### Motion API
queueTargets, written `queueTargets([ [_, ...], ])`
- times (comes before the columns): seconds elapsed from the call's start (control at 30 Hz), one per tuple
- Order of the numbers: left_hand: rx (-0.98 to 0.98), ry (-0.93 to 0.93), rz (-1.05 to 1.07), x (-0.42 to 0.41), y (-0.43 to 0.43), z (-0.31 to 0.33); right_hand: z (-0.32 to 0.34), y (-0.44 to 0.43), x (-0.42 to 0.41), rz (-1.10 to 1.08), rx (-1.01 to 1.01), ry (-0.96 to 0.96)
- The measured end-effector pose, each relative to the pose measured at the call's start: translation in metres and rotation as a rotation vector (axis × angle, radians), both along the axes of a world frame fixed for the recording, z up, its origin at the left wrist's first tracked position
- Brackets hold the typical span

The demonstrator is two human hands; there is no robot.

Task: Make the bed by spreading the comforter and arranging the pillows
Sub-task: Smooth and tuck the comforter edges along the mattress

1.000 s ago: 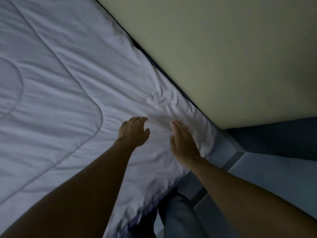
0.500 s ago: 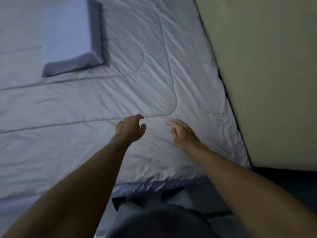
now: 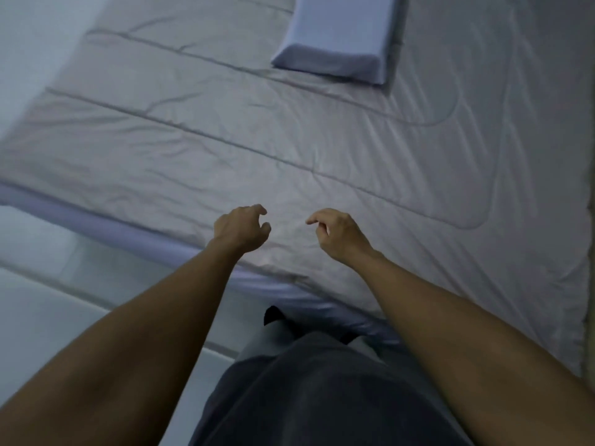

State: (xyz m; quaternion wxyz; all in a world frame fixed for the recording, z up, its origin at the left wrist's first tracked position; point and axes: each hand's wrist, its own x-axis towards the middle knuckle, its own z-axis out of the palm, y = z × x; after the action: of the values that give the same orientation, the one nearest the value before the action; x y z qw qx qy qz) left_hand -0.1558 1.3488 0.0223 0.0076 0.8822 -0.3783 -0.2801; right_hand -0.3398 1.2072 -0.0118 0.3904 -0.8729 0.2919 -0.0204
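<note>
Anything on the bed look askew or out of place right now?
Mostly tidy. The comforter lies spread with light creases only. The one visible pillow sits on top of it, turned at an angle to the quilted seams. Both hands, left and right, are empty.

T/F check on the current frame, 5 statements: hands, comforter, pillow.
1. The comforter lies spread across the bed. True.
2. The left hand grips a pillow. False: it holds nothing, fingers loosely curled over the comforter.
3. A pillow sits on the comforter at the far side, away from both hands. True.
4. The right hand lies flat, pressed on the pillow. False: it is curled and empty, near the comforter's close edge.
5. The comforter is bunched in a heap. False: it lies fairly flat with only light wrinkles.
</note>
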Motion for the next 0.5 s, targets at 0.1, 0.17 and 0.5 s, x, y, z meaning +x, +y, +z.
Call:
queueTargets([
  [0.1, -0.016, 0.012, 0.150, 0.050, 0.048, -0.005, -0.001, 0.036, 0.067, 0.123, 0.001, 0.004],
  [0.17, -0.026, 0.032, 0.246, 0.078, 0.075, -0.007, 0.000, 0.054, 0.110, 0.210, -0.004, -0.010],
  [0.5, -0.113, 0.001, 0.622, 0.186, 0.170, 0.004, 0.003, 0.114, 0.296, 0.544, -0.040, -0.008],
])
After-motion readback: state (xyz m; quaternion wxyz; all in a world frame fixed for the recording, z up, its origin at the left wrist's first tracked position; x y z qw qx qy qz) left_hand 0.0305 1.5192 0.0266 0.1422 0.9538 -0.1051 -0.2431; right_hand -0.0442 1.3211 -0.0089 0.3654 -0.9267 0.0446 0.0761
